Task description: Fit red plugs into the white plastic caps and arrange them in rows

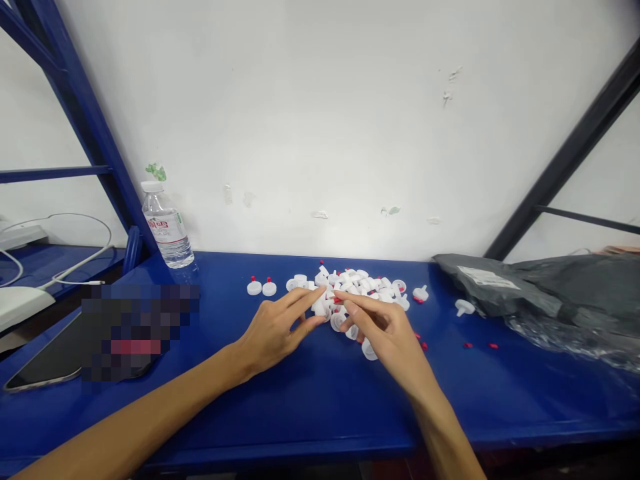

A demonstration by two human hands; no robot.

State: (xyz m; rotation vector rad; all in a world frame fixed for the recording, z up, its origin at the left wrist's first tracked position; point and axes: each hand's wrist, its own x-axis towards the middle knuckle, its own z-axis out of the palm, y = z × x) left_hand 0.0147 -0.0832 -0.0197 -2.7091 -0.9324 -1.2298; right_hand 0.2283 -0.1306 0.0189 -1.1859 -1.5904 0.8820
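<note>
Between the fingertips and thumb of my left hand (pixel 277 327) is a white plastic spout cap (pixel 319 307). My right hand (pixel 383 323) pinches a small red tip cap (pixel 337 300) close beside that spout. Just behind both hands lies a loose pile of white spout caps (pixel 357 281), with red bits showing among them; my fingers hide part of it. Left of the pile, two white caps with red tips, one of them a finished-looking cap (pixel 255 287), stand upright side by side.
Loose red tip caps (pixel 468 345) and a stray white spout cap (pixel 465 307) lie to the right, near grey plastic bags (pixel 480 287). A water bottle (pixel 167 227) stands at the back left. A dark phone-like slab (pixel 47 353) lies left on the blue table (pixel 310 407).
</note>
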